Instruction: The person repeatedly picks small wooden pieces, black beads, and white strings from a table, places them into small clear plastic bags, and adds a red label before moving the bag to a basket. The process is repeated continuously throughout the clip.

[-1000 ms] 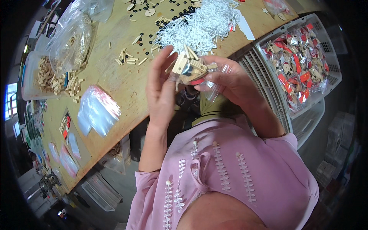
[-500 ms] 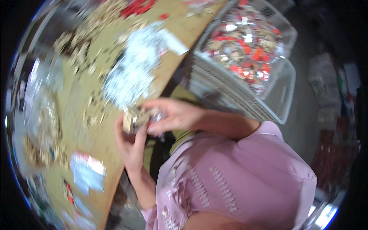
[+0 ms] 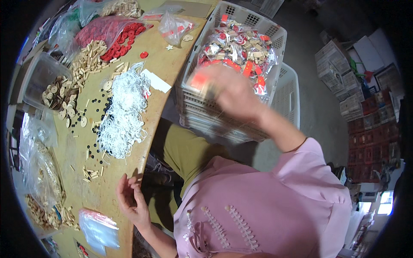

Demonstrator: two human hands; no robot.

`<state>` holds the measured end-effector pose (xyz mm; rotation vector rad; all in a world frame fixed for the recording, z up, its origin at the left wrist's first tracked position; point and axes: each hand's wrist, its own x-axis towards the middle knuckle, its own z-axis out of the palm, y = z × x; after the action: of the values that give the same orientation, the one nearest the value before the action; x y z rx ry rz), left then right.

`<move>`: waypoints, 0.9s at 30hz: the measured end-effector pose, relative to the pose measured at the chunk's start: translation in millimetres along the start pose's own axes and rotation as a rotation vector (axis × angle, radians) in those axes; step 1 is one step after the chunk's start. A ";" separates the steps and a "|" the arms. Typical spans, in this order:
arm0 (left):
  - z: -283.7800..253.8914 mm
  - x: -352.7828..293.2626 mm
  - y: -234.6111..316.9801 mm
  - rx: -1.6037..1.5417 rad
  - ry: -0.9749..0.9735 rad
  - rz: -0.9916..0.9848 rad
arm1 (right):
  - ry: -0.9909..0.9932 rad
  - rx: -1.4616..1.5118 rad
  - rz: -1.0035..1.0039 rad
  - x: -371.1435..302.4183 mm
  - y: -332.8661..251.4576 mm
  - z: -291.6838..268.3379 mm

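Observation:
My right hand [image 3: 239,95], blurred by motion, is stretched out over the near side of the white basket [image 3: 282,36]. A small packet [image 3: 201,81] with red and wood-coloured contents is in its fingers, also smeared. Many similar clear packets [image 3: 234,47] of wooden and red pieces fill the basket. At the table's edge my left hand [image 3: 134,202] hangs with loosely bent fingers and nothing in it. Close to it on the table lie a few short wooden sticks [image 3: 91,173] and a stack of clear plastic bags [image 3: 99,230].
On the table [image 3: 142,13] lie a heap of white cords [image 3: 122,112], red discs [image 3: 124,43], black beads [image 3: 95,124] and wooden pegs [image 3: 88,58]. A clear tub [image 3: 38,79] on its side spills wooden discs. Stacked crates [image 3: 370,146] stand along the far right.
Both hands were together at the table edge on the small packet. My right hand has carried it up and right to the basket; my left hand has let go and dropped lower.

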<state>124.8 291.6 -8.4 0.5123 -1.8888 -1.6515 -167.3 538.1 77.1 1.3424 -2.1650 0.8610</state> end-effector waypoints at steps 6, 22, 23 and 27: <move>-13.7 -17.6 0.4 0.073 0.122 0.001 | 0.283 -0.692 0.040 30.4 135.9 -72.9; -123.8 -91.2 -13.8 0.828 0.882 -0.021 | -0.115 0.408 -0.556 49.2 -78.2 136.6; -124.9 -91.6 -27.1 0.998 0.921 -0.027 | -0.113 0.450 -0.591 56.1 -88.8 149.0; -115.4 -79.2 -31.2 1.209 0.962 -0.008 | -0.214 0.527 -0.711 60.6 -119.5 209.8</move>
<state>256.6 247.9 -44.1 1.4253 -1.8126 0.0651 -95.4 312.1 1.5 2.3476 -1.4198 1.0403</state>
